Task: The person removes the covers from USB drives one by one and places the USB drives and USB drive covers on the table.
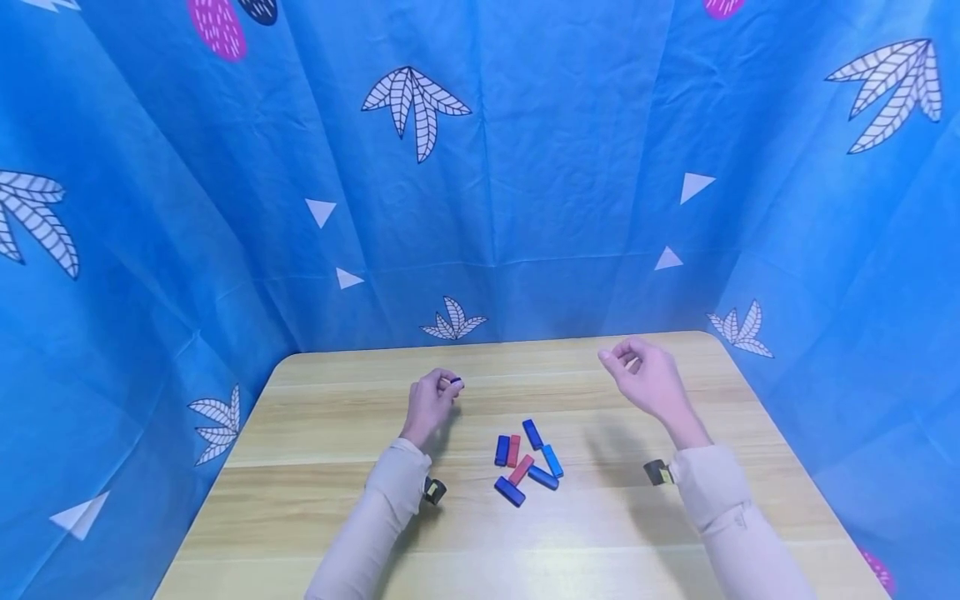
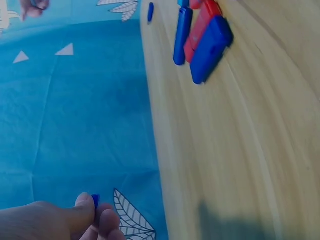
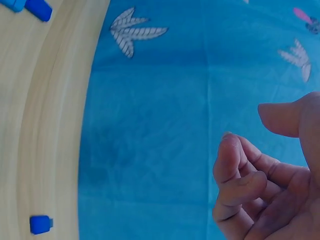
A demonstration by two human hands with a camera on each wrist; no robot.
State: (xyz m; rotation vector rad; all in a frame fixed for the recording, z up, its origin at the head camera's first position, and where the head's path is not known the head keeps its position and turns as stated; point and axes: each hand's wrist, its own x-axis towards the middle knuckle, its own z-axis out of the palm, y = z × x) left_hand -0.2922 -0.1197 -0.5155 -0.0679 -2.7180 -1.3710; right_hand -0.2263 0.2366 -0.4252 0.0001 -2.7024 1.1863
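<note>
In the head view my left hand (image 1: pixel 430 406) is raised over the left part of the wooden table. It pinches a small dark blue block (image 2: pixel 96 201) between thumb and fingertips, mostly covered by them. My right hand (image 1: pixel 643 377), above the back right of the table, holds nothing; its thumb stands apart from loosely bent fingers (image 3: pixel 230 159). Between the hands lies a loose group with a red block (image 1: pixel 513 451), a dark blue block (image 1: pixel 502 450), a light blue block (image 1: pixel 552 461) and several others.
Another blue piece (image 3: pixel 40 224) lies near the table's back edge in the right wrist view, not seen in the head view. The wooden table (image 1: pixel 300 533) meets a blue patterned curtain (image 1: pixel 570 167) at the back and sides.
</note>
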